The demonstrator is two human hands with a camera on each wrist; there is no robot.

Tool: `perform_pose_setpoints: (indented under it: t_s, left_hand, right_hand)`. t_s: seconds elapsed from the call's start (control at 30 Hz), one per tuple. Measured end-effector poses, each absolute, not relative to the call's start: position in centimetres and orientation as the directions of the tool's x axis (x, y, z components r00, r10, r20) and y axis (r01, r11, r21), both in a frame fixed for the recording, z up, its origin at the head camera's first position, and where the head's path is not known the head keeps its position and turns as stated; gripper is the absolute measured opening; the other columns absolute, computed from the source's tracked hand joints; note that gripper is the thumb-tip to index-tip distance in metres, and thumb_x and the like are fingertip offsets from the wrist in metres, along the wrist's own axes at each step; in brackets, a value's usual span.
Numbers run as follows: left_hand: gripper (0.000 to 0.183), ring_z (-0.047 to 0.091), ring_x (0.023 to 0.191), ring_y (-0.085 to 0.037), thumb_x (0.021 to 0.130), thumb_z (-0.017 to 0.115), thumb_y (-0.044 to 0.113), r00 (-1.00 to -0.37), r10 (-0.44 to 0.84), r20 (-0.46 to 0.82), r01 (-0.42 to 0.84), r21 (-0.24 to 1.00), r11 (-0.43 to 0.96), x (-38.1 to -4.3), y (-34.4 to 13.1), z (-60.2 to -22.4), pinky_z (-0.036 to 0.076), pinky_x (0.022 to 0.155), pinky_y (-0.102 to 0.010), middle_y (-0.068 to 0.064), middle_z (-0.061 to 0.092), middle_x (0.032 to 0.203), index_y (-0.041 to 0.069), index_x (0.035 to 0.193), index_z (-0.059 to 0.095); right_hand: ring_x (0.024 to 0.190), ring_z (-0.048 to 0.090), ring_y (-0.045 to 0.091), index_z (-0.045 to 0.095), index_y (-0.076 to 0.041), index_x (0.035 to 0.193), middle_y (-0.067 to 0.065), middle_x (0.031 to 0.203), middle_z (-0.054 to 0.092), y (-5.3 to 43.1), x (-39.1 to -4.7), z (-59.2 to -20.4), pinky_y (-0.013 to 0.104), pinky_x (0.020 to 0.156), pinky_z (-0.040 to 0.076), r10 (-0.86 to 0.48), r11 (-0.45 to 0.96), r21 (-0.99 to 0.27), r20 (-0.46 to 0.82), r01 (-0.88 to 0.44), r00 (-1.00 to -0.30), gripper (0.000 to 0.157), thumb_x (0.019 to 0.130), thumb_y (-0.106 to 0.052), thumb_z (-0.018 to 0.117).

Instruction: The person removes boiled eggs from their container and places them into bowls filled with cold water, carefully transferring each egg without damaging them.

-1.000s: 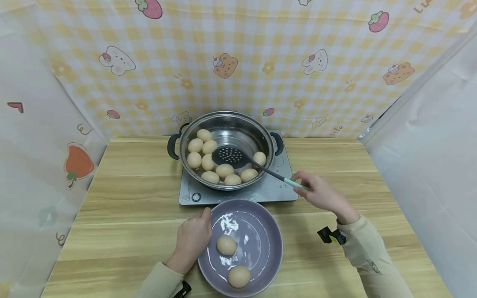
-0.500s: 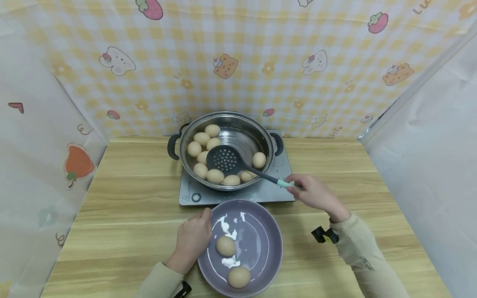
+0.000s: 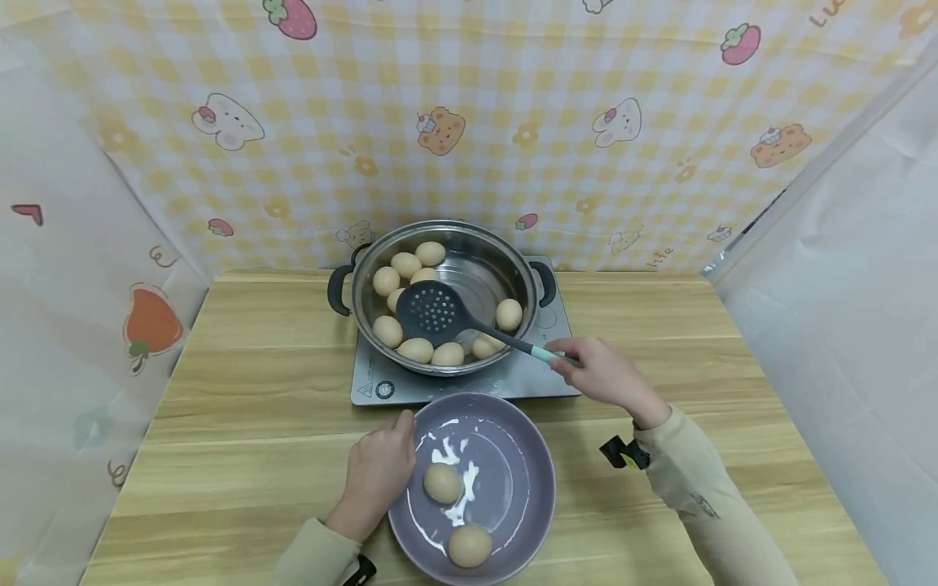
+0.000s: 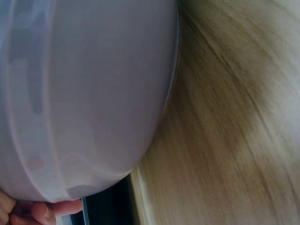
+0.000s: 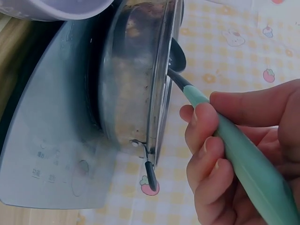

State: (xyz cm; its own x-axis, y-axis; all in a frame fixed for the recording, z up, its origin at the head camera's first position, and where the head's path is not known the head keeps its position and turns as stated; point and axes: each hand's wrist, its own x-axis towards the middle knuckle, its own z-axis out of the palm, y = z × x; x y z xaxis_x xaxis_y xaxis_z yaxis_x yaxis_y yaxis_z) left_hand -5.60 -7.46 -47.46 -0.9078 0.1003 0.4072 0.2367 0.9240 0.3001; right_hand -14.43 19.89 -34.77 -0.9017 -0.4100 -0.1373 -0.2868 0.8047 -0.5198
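My right hand holds the mint-green handle of a slotted skimmer, thumb on one side and curled fingers on the other. Its black perforated head is over the left half of a steel pot and overlaps some eggs in the head view. Several light-brown eggs lie around the pot's left and front, and one egg sits at the right wall. My left hand grips the left rim of a purple plate, fingertips showing at its edge. Two eggs lie on the plate.
The pot stands on a grey induction cooker with black pot handles sticking out at both sides. The plate is right in front of it on the wooden table. A yellow checked cloth hangs behind, with white sheets on both sides.
My right hand has moved left with the skimmer, its head shifting further left in the pot. Eggs on the pot's left have moved toward the back. The left hand and plate stay put.
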Motion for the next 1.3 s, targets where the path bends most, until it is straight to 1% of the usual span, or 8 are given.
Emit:
perform_pose_setpoints:
  t_s: [0.17, 0.3, 0.53, 0.67, 0.77, 0.9, 1.13, 1.3]
  left_hand:
    - [0.009, 0.051, 0.040, -0.028, 0.082, 0.058, 0.010, -0.909, 0.103, 0.403, 0.240, 0.304, 0.922, -5.6, -7.4, -47.4, 0.035, 0.034, -0.036, -0.008, 0.054, 0.059, 0.006, 0.078, 0.051]
    - [0.009, 0.051, 0.040, -0.028, 0.081, 0.058, 0.010, -0.905, 0.101, 0.413, 0.240, 0.301, 0.923, -5.5, -7.4, -47.3, 0.035, 0.034, -0.036, -0.008, 0.054, 0.059, 0.005, 0.078, 0.051]
    - [0.009, 0.051, 0.040, -0.028, 0.081, 0.059, 0.010, -0.895, 0.098, 0.435, 0.249, 0.305, 0.919, -5.6, -7.3, -47.5, 0.036, 0.034, -0.036, -0.008, 0.055, 0.059, 0.005, 0.078, 0.052]
    - [0.009, 0.051, 0.040, -0.028, 0.080, 0.059, 0.009, -0.893, 0.101, 0.439, 0.252, 0.302, 0.919, -5.6, -7.4, -47.5, 0.036, 0.034, -0.036, -0.008, 0.055, 0.059, 0.005, 0.078, 0.052]
    - [0.009, 0.051, 0.040, -0.028, 0.080, 0.059, 0.009, -0.895, 0.101, 0.435, 0.250, 0.301, 0.920, -5.6, -7.4, -47.5, 0.036, 0.034, -0.035, -0.008, 0.054, 0.059, 0.005, 0.078, 0.052]
    - [0.008, 0.051, 0.040, -0.027, 0.080, 0.059, 0.009, -0.899, 0.100, 0.427, 0.247, 0.303, 0.920, -5.6, -7.4, -47.4, 0.036, 0.034, -0.035, -0.008, 0.054, 0.059, 0.005, 0.078, 0.052]
    - [0.009, 0.051, 0.039, -0.027, 0.080, 0.059, 0.009, -0.895, 0.101, 0.435, 0.249, 0.298, 0.921, -5.5, -7.4, -47.4, 0.035, 0.033, -0.035, -0.008, 0.054, 0.058, 0.005, 0.077, 0.052]
    - [0.008, 0.051, 0.039, -0.027, 0.081, 0.059, 0.009, -0.902, 0.102, 0.419, 0.244, 0.299, 0.923, -5.5, -7.5, -47.3, 0.035, 0.034, -0.034, -0.008, 0.054, 0.059, 0.005, 0.077, 0.052]
  right_hand:
    - [0.049, 0.046, 0.009, 0.064, -0.004, 0.107, -0.003, 0.055, 0.051, 19.6, -14.7, -34.8, 0.026, 0.049, 0.036, -0.416, 0.813, -0.494, -0.122, -0.309, -0.901, 0.023, 0.086, -0.009, 0.057]
    - [0.047, 0.043, 0.008, 0.065, -0.005, 0.106, -0.005, 0.054, 0.048, 19.0, -14.8, -34.8, 0.025, 0.047, 0.035, -0.433, 0.812, -0.473, -0.094, -0.343, -0.896, 0.023, 0.086, -0.012, 0.058]
    - [0.048, 0.041, 0.009, 0.065, -0.009, 0.109, -0.004, 0.057, 0.048, 17.8, -15.3, -35.1, 0.026, 0.049, 0.035, -0.432, 0.826, -0.452, -0.124, -0.336, -0.893, 0.024, 0.087, -0.015, 0.057]
    - [0.048, 0.039, 0.009, 0.066, -0.009, 0.107, -0.004, 0.058, 0.046, 17.1, -15.2, -34.8, 0.025, 0.050, 0.034, -0.448, 0.815, -0.464, -0.126, -0.347, -0.885, 0.022, 0.088, -0.015, 0.057]
    - [0.047, 0.040, 0.009, 0.067, -0.009, 0.104, -0.004, 0.057, 0.047, 16.9, -15.2, -34.5, 0.025, 0.049, 0.034, -0.457, 0.807, -0.478, -0.131, -0.348, -0.880, 0.019, 0.088, -0.014, 0.056]
    - [0.047, 0.044, 0.008, 0.066, -0.006, 0.098, -0.004, 0.057, 0.052, 16.7, -15.5, -34.4, 0.025, 0.047, 0.034, -0.465, 0.791, -0.514, -0.149, -0.333, -0.873, 0.016, 0.088, -0.013, 0.056]
    - [0.049, 0.043, 0.009, 0.066, -0.001, 0.090, -0.001, 0.061, 0.058, 16.5, -16.0, -34.4, 0.024, 0.050, 0.035, -0.489, 0.757, -0.558, -0.137, -0.341, -0.861, 0.014, 0.079, -0.008, 0.067]
    - [0.048, 0.041, 0.009, 0.067, -0.001, 0.090, -0.001, 0.061, 0.059, 16.8, -16.0, -34.1, 0.024, 0.050, 0.034, -0.481, 0.757, -0.572, -0.161, -0.315, -0.862, 0.011, 0.081, -0.006, 0.064]
